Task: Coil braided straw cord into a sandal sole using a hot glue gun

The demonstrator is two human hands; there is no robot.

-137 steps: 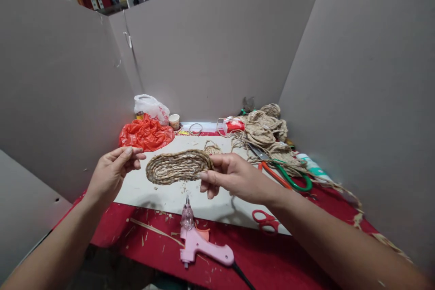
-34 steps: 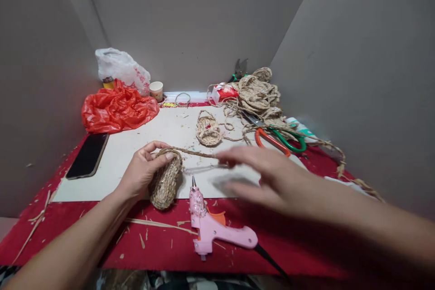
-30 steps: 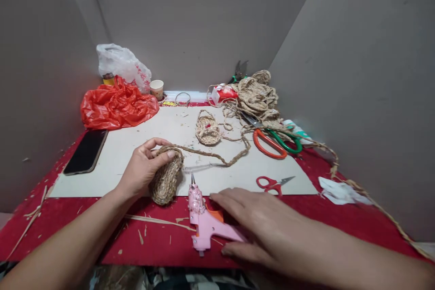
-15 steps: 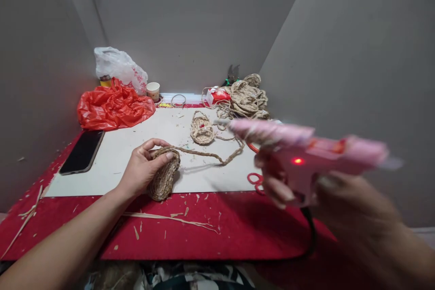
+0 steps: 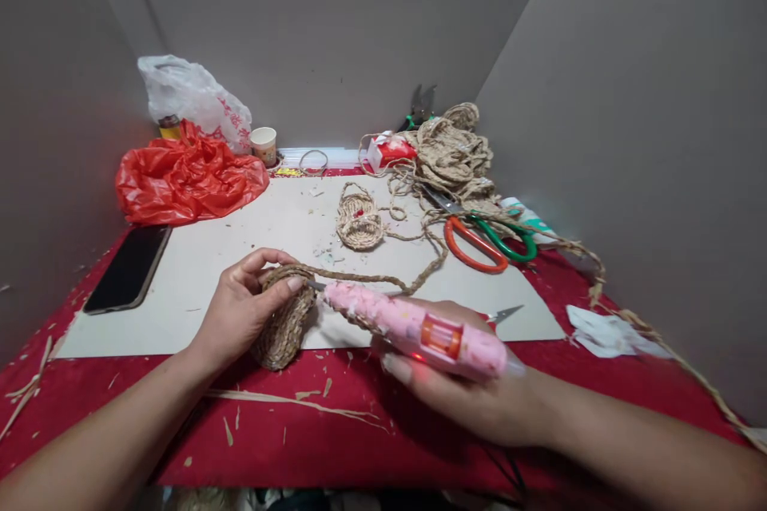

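Observation:
My left hand [image 5: 248,299] pinches a coiled straw-rope sole [image 5: 284,327], holding it tilted over the front edge of the white board [image 5: 221,239]. From the sole's top a loose braided rope [image 5: 365,278] runs right across the board. My right hand [image 5: 455,399] is wrapped round a pink glue gun [image 5: 413,327] with a red light lit. Its nozzle points left and is at the sole's upper edge, by my left thumb; whether it touches I cannot tell. Behind them lies a small woven slipper [image 5: 359,219] with a red bead.
Large scissors [image 5: 476,243] with orange and green handles lie right of the slipper, before a rope heap [image 5: 455,152]. A phone [image 5: 129,267], red plastic bag [image 5: 192,184] and paper cup [image 5: 264,145] stand at left. Small red-handled scissors [image 5: 503,314] are partly hidden behind my right hand.
My right hand has brought the glue gun left and down, from the right side to the sole's edge. My left hand still holds the sole. The view has shifted slightly.

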